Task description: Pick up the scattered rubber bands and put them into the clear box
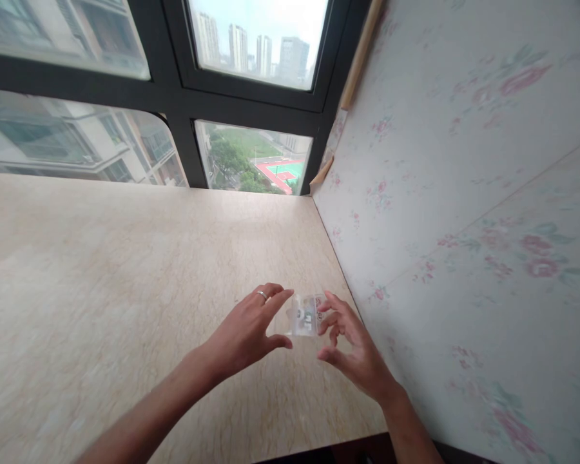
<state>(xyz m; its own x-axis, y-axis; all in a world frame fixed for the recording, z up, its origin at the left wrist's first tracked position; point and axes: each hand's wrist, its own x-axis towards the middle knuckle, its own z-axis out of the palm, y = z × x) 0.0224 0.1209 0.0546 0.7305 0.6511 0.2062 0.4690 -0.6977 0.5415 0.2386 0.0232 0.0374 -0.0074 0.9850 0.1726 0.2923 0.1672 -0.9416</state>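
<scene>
A small clear plastic box point(303, 316) lies on the pale marble-look sill, with small whitish and dark pieces showing inside it. My left hand point(249, 328), a ring on one finger, is at its left side with thumb and fingers spread apart. At the right side is my right hand point(350, 345), its fingers curved and parted from the thumb. Those right fingertips overlap the box's right edge; whether they touch it I cannot tell. Neither hand is closed around the box.
The wide stone sill point(101, 277) runs to a dark-framed window point(256, 96) at the back. A flower-patterned papered wall point(439, 193) rises close to my right hand, its paper peeling point(323, 174) near the window corner. A dark edge point(328, 451) lies at the bottom.
</scene>
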